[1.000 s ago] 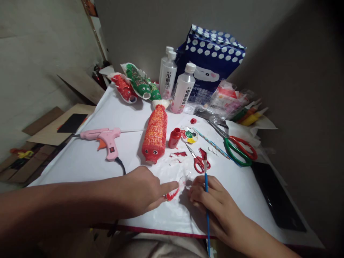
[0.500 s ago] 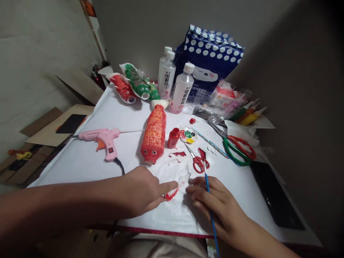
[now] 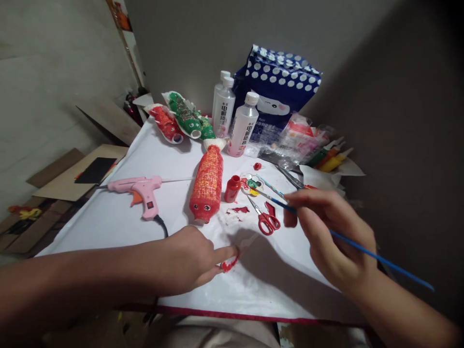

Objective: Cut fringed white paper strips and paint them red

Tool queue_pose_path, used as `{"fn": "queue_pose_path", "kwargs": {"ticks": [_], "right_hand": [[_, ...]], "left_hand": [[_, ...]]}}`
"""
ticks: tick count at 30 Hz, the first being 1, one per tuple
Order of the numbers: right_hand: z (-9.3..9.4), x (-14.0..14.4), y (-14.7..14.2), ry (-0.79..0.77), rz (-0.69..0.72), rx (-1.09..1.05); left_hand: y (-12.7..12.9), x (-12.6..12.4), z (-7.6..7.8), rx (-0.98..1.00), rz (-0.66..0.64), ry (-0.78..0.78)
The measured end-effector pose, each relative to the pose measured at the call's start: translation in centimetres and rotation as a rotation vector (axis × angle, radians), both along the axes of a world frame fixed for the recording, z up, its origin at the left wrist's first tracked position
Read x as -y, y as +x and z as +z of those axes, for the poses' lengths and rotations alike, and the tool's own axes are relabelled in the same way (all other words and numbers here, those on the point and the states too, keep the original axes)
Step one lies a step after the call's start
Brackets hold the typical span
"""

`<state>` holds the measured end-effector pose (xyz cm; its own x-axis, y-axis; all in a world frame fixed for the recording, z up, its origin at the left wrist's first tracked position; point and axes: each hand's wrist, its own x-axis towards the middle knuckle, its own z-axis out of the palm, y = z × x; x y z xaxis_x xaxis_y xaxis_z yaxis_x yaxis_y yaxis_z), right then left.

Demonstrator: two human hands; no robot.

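Head view: 2 hands [image 3: 194,261] [image 3: 337,249], 1 held paintbrush [image 3: 384,261].

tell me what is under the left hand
A small red-edged piece shows partly beneath the left hand; what the hand covers cannot be seen.

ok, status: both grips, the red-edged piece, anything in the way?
Left grip touching red-edged piece. Right grip holding blue brush, tip at palette. Red-handled scissors lie near palette, possibly in the way.
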<state>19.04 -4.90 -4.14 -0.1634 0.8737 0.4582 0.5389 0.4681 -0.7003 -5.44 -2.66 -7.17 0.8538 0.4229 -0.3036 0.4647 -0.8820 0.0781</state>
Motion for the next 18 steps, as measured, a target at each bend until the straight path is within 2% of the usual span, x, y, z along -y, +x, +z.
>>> {"fn": "queue_pose_path", "kwargs": {"ticks": [4, 8, 18], "right_hand": [[1.2, -3.0, -1.2, -0.012, -0.030, -0.079], [1.4, -4.3, -1.9, -0.005, -0.014, -0.128], [1.1, -6.4, -2.8, 0.153, 0.028, 0.077]], "left_hand": [[-0.3, 0.0, 0.2, 0.070, -0.001, 0.008], [-0.5, -0.1, 0.3, 0.058, -0.002, -0.015], [-0.6, -0.1, -0.4, 0.057, -0.010, 0.032]]}}
